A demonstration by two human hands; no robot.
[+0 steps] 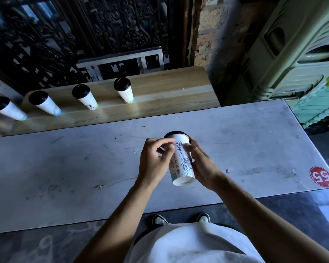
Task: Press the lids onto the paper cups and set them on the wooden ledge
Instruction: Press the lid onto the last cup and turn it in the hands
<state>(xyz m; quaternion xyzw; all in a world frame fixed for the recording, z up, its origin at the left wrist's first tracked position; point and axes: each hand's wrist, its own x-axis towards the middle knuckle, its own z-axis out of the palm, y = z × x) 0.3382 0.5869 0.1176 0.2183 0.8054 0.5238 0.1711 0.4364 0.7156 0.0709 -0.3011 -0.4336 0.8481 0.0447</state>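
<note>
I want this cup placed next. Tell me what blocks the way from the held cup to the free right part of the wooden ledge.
Nothing visible does. Both hands grip the white paper cup with the black lid over the grey table. The light wooden ledge is bare right of the four lidded cups.

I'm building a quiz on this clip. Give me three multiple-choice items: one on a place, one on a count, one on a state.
1. Where is the red round sticker?
A. wooden ledge
B. grey table's right end
C. a cup

2. How many lidded cups stand on the wooden ledge?
A. two
B. four
C. six

3. How is the held cup?
A. upright on the table
B. tipped, lid end away from the person
C. lidless

Answers:
1 B, it sits on the grey table near its right edge.
2 B, four black lids show in a row.
3 B, both hands hold it with its base toward the camera.
</note>
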